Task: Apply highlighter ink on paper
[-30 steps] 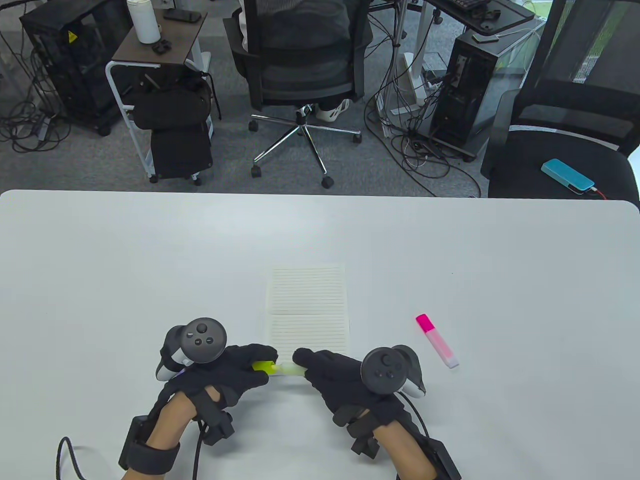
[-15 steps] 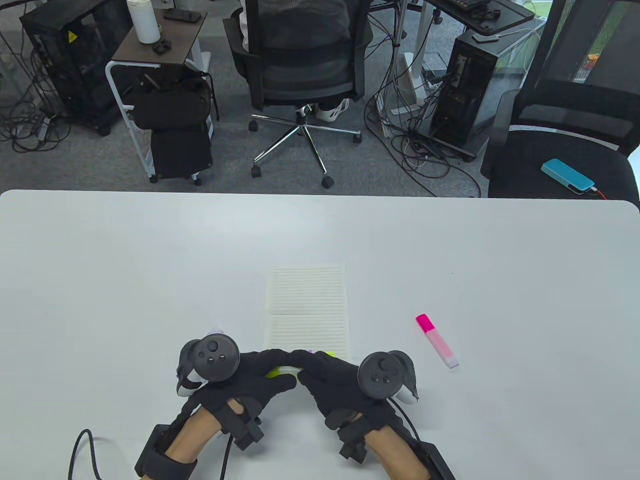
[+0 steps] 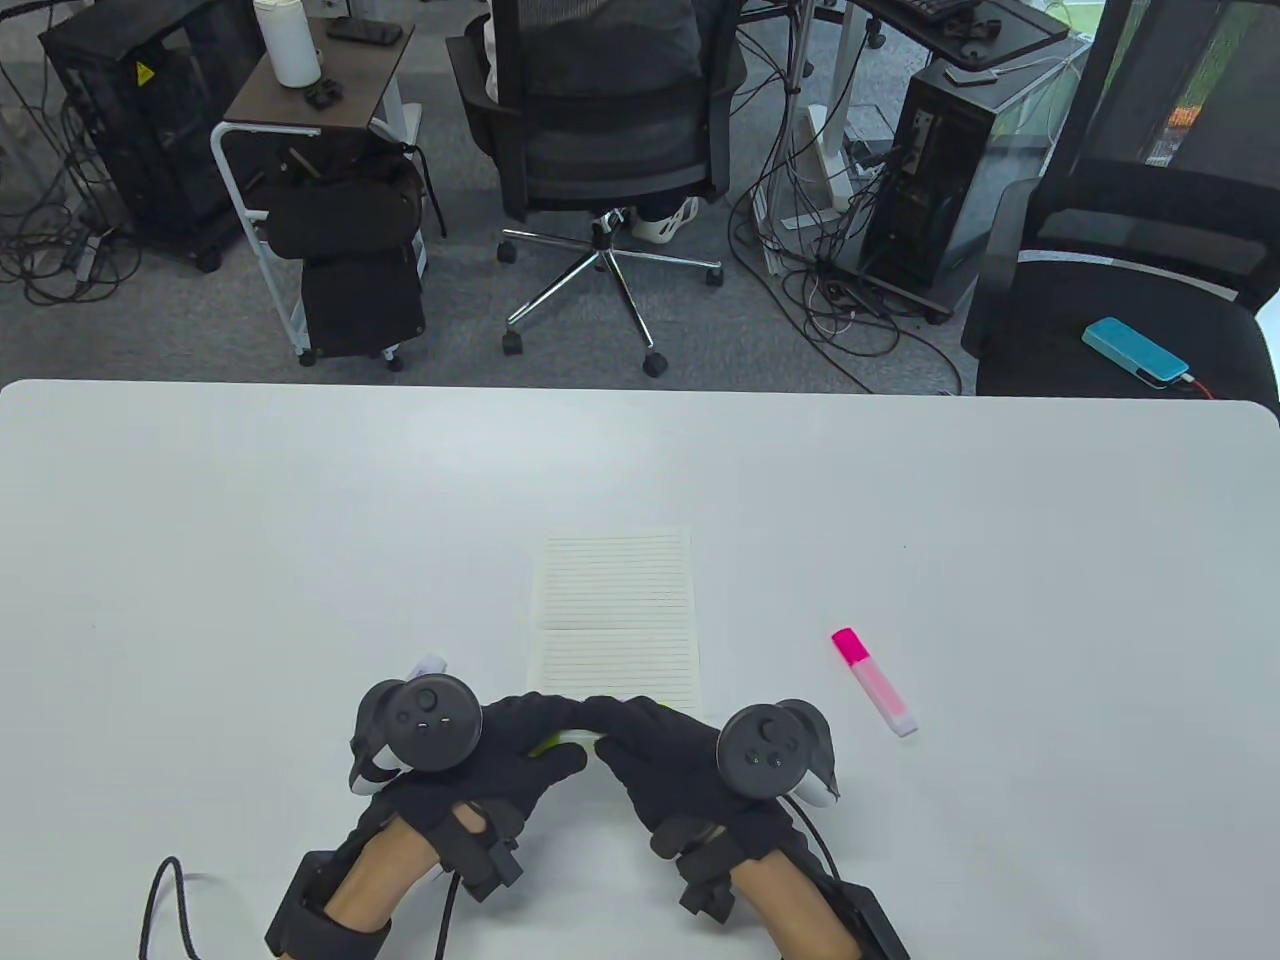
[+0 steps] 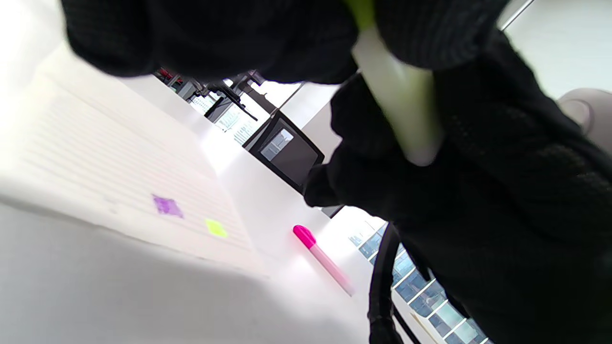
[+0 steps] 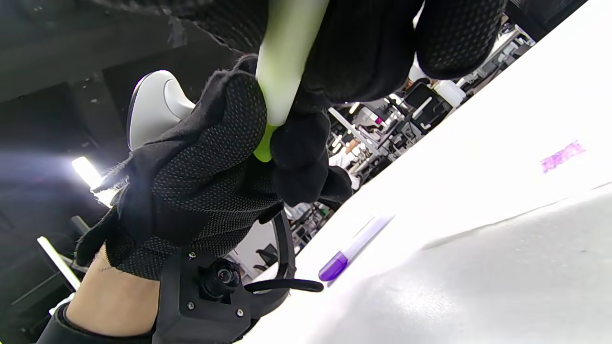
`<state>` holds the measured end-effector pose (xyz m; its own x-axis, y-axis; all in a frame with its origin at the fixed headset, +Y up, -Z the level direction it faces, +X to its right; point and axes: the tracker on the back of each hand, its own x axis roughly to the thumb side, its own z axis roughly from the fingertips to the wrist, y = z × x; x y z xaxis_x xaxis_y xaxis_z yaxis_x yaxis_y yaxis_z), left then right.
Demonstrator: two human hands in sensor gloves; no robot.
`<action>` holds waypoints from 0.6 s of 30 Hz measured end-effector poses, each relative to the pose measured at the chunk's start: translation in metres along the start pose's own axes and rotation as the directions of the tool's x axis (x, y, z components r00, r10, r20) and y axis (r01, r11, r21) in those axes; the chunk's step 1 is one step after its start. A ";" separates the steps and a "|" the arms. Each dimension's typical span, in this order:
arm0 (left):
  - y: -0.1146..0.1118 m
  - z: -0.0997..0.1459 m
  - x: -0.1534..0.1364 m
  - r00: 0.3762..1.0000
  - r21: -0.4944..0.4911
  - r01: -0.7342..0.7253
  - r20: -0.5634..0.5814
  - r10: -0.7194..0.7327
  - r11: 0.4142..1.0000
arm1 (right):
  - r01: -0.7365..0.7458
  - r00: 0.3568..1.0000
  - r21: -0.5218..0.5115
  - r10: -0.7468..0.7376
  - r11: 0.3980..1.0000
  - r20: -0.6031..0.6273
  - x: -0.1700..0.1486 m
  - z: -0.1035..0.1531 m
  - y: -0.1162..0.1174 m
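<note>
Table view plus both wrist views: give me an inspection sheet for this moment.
Surface: white table.
Job's things: lined paper with a purple mark and a yellow mark; yellow-green highlighter.
Clutter: pink highlighter; purple highlighter.
Grippers: left hand and right hand both grip the yellow-green highlighter.
Cables: glove leads at both wrists.
Surroundings: office chairs, computer towers, floor wiring.

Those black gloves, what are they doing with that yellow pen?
Both hands are holding one yellow-green highlighter just in front of the lined paper. The left hand grips its bright green end and the right hand grips its pale barrel. The paper already carries a purple mark and a yellow mark. A pink highlighter lies to the right, and a purple one lies by the left hand.
</note>
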<state>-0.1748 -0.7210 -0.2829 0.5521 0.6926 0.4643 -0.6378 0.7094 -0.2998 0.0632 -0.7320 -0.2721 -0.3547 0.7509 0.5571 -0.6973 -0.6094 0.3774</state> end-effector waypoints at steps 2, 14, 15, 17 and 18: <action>0.010 0.001 -0.008 0.998 0.031 0.051 -0.043 -0.050 0.998 | -0.006 1.000 -0.033 0.006 0.999 -0.024 -0.004 0.003 -0.006; 0.106 0.052 -0.091 0.737 0.296 0.406 -0.665 -0.118 0.865 | 0.024 0.997 -0.102 -0.031 0.994 -0.069 -0.016 0.012 -0.029; 0.112 0.058 -0.100 0.693 0.278 0.420 -0.712 -0.108 0.864 | 0.016 0.997 -0.091 -0.022 0.996 -0.070 -0.016 0.011 -0.028; 0.117 0.064 -0.117 0.659 0.254 0.415 -0.746 -0.096 0.873 | 0.004 0.997 -0.074 -0.010 0.997 -0.073 -0.015 0.011 -0.026; 0.118 0.065 -0.122 0.643 0.241 0.400 -0.762 -0.083 0.885 | 0.002 0.997 -0.071 -0.007 0.997 -0.074 -0.015 0.010 -0.025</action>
<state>-0.3522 -0.7308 -0.3209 0.8167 0.4859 -0.3113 -0.4730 0.8727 0.1211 0.0927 -0.7308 -0.2824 -0.3950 0.7718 0.4982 -0.7405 -0.5885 0.3246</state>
